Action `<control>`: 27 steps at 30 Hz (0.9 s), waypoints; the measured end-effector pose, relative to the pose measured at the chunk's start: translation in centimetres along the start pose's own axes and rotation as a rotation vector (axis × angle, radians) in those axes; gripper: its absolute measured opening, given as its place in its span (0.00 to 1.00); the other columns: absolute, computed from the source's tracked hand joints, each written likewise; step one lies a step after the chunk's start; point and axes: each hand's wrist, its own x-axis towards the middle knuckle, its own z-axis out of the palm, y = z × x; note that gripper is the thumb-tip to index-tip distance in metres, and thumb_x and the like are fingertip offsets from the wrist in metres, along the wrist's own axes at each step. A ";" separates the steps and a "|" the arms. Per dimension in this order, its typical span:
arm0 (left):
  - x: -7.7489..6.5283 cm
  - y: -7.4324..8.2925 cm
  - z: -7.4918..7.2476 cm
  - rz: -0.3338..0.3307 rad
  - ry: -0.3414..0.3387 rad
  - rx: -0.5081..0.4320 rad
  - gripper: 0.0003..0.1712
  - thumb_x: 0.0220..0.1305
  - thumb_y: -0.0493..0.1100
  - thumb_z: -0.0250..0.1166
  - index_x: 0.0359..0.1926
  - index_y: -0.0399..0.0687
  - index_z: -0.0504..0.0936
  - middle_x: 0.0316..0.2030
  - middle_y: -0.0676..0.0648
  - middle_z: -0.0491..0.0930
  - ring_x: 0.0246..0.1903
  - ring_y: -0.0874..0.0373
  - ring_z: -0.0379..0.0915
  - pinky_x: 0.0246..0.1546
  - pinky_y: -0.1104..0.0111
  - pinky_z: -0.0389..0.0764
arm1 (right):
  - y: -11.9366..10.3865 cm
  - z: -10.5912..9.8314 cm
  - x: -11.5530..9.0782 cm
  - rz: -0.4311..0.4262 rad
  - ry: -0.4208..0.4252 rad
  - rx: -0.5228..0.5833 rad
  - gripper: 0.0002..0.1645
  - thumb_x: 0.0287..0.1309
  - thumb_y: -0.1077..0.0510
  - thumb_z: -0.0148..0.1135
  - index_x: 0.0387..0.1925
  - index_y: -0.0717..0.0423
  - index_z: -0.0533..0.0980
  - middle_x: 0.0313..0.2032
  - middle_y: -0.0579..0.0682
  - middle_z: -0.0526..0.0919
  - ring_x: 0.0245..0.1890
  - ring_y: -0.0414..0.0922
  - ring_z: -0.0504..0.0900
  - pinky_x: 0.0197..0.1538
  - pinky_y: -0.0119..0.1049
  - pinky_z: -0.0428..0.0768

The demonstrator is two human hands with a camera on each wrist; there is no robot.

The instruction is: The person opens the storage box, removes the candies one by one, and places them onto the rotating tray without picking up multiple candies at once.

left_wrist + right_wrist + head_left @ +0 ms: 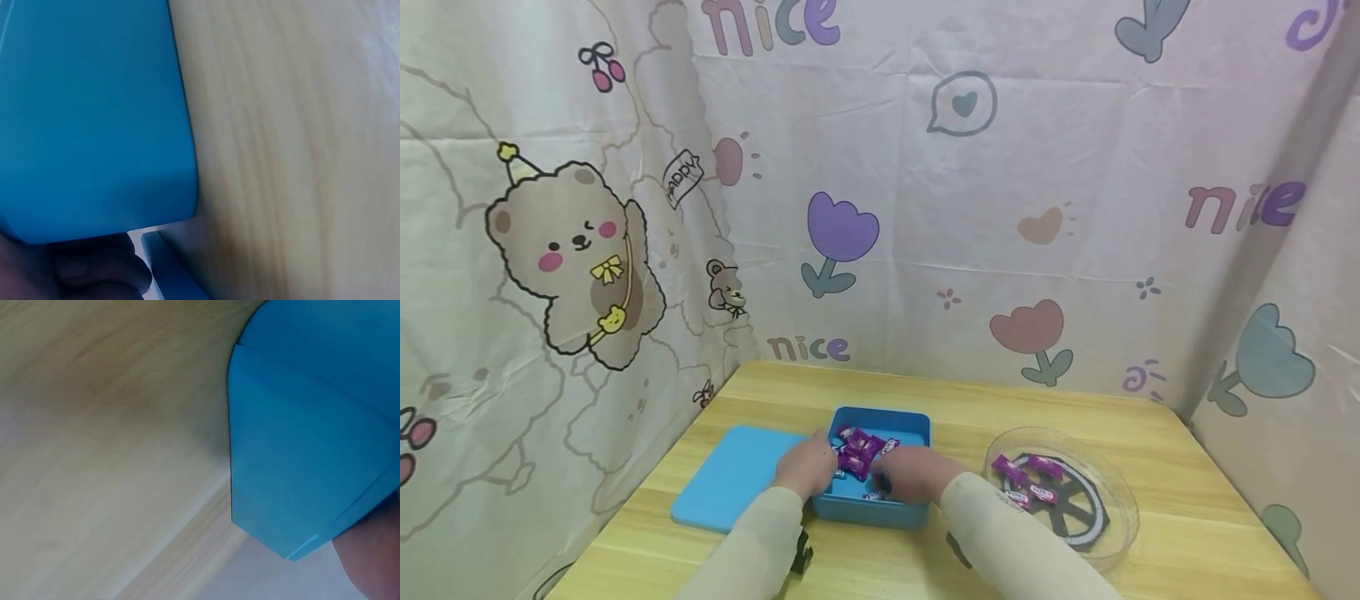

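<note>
A blue open box (871, 512) stands on the table with several purple-wrapped candies (859, 450) inside. At its left wall is my left hand (808, 467); in the left wrist view its curled fingers (103, 269) lie against the outside of the box, and it appears to grip the wall at the rim. My right hand (913, 473) reaches over the right rim, fingers down among the candies. Its fingertips are mostly hidden, so whether it pinches a candy cannot be made out. The right wrist view shows mainly the box's outer wall (300, 456).
A flat blue lid (730, 479) lies on the table left of the box. To the right, a round clear dish (1123, 500) with a dark spoked base holds several purple candies (1045, 467). Printed curtains (940, 167) enclose the wooden table (857, 575) at the back and sides.
</note>
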 end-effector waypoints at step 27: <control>0.2 -0.2 0.1 -0.006 -0.005 -0.006 0.31 0.73 0.42 0.48 0.72 0.30 0.63 0.63 0.33 0.74 0.60 0.36 0.72 0.55 0.40 0.75 | 9.0 -4.4 -8.1 0.044 0.354 -0.062 0.11 0.48 0.55 0.69 0.28 0.42 0.73 0.25 0.35 0.72 0.28 0.39 0.69 0.34 0.36 0.72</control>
